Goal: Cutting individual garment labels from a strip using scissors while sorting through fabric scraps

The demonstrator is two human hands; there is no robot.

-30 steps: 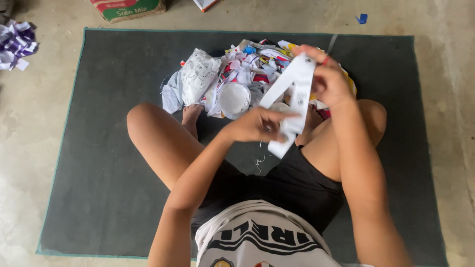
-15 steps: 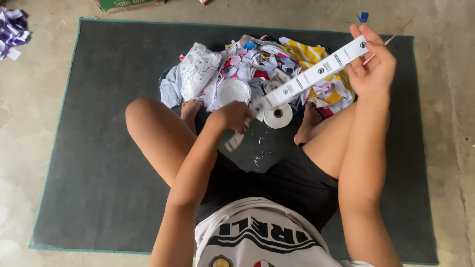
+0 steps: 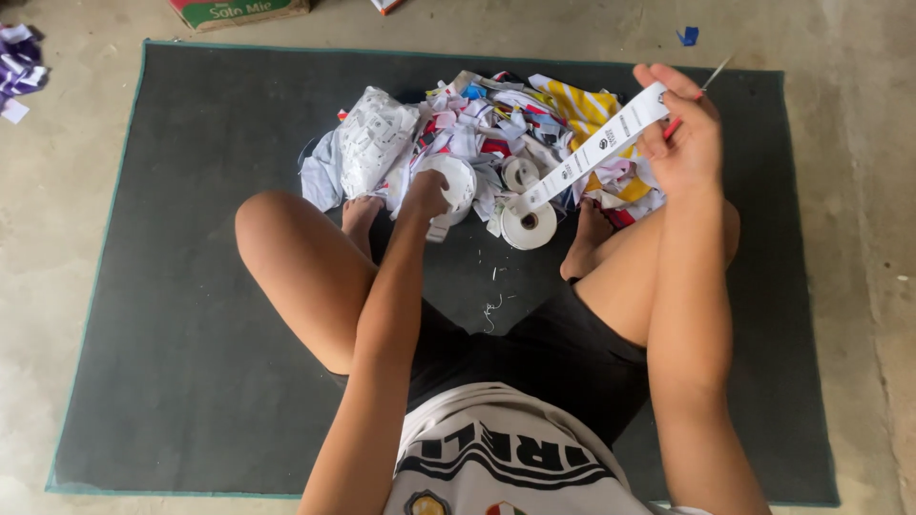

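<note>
Scissors [image 3: 701, 86] pinched with label strip [image 3: 596, 151] in right hand [image 3: 679, 133] risk nicking it; left hand [image 3: 426, 194] clamps a white roll [image 3: 453, 181] near mat's [image 3: 191, 286] far edge; feeding roll [image 3: 529, 225] may run off.

Can't see what left hand [image 3: 426, 194] grips, fingers hidden; cardboard box [image 3: 239, 11] cut off at top; ribbon [image 3: 596, 150] print unreadable.
</note>
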